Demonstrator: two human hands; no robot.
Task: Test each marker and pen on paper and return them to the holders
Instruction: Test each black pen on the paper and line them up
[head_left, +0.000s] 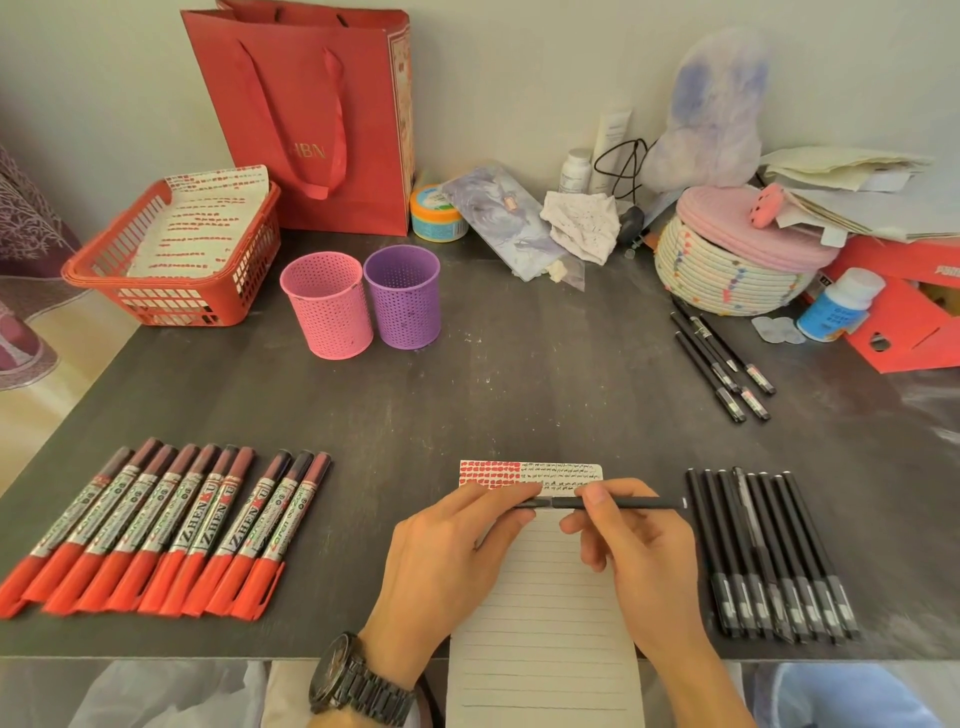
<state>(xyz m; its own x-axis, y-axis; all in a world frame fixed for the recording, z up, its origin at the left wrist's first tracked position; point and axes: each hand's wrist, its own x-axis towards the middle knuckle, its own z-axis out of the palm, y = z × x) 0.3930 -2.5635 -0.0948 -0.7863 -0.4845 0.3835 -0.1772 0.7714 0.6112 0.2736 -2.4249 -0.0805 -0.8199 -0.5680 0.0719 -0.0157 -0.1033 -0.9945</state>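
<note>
Dark grey tabletop (519, 374) runs out ahead of you to a pale wall. Your left hand (447, 561) and right hand (639, 545) meet over a strip of lined paper (540, 623), whose near end hangs past the table edge. Between them you hold one black pen (644, 503) lying level, crosswise to you. Your left fingertips pinch its left end, and your right thumb and fingers are curled round the barrel. A seam in the pen shows in the gap between the two grips. Its far end pokes out to the right of your right hand.

Both hands cover part of the red marks and small black scribbles at the top of the paper.

A row of black pens (769, 551) lies side by side just right of your right hand. Well to the left of your left hand lies a row of red markers (156, 530), packed close together.

Far ahead and left of your left hand, the pink holder (327, 306) and purple holder (402, 296) stand upright, touching. Left of them is a red basket (171, 260) holding marked sheets, and a red paper bag (311, 114) stands behind. Ahead of your right hand, a few loose pens (717, 358) lie slanted near a woven basket (727, 275) with a pink lid.

A dark watch (358, 680) sits on your left wrist.
</note>
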